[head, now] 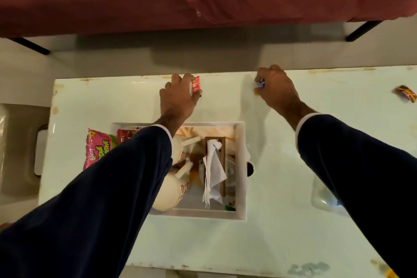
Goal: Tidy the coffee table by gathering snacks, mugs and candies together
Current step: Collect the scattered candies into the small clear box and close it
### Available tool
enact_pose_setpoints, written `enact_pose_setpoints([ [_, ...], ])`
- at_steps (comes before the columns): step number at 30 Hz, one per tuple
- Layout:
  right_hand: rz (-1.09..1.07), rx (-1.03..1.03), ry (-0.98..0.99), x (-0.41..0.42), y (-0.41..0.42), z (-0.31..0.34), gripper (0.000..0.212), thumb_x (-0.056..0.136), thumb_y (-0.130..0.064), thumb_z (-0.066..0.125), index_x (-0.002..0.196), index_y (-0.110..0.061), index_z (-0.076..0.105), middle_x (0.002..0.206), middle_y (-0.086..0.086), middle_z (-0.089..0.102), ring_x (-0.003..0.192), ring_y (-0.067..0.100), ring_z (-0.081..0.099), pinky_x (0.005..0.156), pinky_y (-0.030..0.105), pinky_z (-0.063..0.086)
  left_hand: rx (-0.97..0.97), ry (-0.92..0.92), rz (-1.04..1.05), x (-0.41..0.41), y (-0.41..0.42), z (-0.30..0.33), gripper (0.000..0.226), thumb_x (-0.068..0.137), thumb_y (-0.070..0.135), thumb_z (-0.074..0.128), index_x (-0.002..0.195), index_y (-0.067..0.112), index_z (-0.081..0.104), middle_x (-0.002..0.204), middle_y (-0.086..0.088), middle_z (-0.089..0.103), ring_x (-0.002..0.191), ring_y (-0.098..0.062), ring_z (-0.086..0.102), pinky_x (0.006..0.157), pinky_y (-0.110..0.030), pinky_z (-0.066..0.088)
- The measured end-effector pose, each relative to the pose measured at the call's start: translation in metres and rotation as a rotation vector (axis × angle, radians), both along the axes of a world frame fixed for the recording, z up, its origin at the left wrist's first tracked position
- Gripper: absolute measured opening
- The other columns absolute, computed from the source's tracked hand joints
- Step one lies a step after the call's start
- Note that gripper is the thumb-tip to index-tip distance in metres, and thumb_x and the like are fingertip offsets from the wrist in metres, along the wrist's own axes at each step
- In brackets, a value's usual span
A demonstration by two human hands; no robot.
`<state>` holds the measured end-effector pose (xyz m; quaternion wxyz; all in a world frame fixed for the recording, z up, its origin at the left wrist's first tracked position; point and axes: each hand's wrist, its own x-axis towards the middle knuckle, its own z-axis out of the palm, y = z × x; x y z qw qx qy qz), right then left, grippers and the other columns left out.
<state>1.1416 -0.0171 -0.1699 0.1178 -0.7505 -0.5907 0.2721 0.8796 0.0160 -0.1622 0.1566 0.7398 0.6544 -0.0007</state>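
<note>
At the desk's far edge, the left hand pinches a red candy, the right hand's fingers pinch a blue candy, near a "Bingo!" snack packet.

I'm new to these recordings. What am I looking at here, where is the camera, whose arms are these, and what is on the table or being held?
There is one picture, taken by a wide-angle camera on a person's head, looking down. No machine: two bare hands in dark sleeves. The left hand pinches a small red candy packet near the far edge of the pale coffee table. The right hand curls round a small blue-wrapped candy. In the middle sits a white tray holding cream mugs, paper napkins and a red snack packet. A pink snack bag lies at the tray's left side. One more wrapped candy lies far right.
</note>
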Motion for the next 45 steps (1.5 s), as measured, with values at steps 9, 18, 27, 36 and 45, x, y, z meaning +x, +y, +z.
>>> enact_pose_setpoints([
  [9,-0.319,-0.179,0.442,0.001,-0.078,0.019,0.026,0.074,-0.012,0.086,0.094,-0.009,0.070,0.100,0.007,0.075,0.091,0.021,0.069,0.079,0.030,0.051,-0.038,-0.179,0.139,0.025,0.003,-0.003,0.033,0.094,0.024,0.071,0.123,0.017,0.056,0.117,-0.007,0.072,0.107,-0.028,0.068,0.095,-0.043,0.052],
  [18,-0.570,-0.030,0.803,0.055,-0.222,0.118,0.015,0.087,-0.009,0.074,0.094,-0.022,0.078,0.100,-0.009,0.078,0.072,0.004,0.069,0.059,0.016,0.053,-0.277,-0.793,0.136,0.115,-0.113,0.080,0.021,0.080,0.027,0.085,0.073,0.027,0.065,0.071,0.014,0.072,0.060,-0.007,0.070,0.061,-0.014,0.048],
  [27,-0.741,-0.204,0.449,0.129,-0.327,0.126,0.027,0.075,-0.021,0.087,0.085,-0.026,0.062,0.075,-0.002,0.074,0.063,0.017,0.069,0.063,0.023,0.053,-0.583,-0.854,0.152,0.224,-0.263,0.072,0.004,0.087,0.020,0.079,0.089,0.022,0.076,0.075,0.008,0.072,0.064,-0.008,0.070,0.059,-0.018,0.052],
  [36,-0.705,-0.138,0.450,0.128,-0.319,0.096,0.023,0.086,-0.017,0.078,0.107,-0.013,0.070,0.088,0.001,0.073,0.076,0.009,0.069,0.067,0.013,0.053,-0.455,-0.669,0.081,0.260,-0.277,0.061,0.022,0.088,0.026,0.079,0.106,0.026,0.068,0.084,0.014,0.067,0.071,0.006,0.065,0.055,-0.006,0.048],
  [45,-0.801,-0.241,0.340,0.165,-0.410,0.095,0.010,0.089,-0.017,0.071,0.095,-0.025,0.069,0.090,-0.006,0.071,0.074,0.010,0.066,0.061,0.015,0.051,-0.591,-0.532,-0.065,0.231,-0.313,0.059,0.011,0.100,0.026,0.055,0.094,0.022,0.064,0.081,0.005,0.069,0.070,-0.018,0.069,0.068,-0.041,0.058],
])
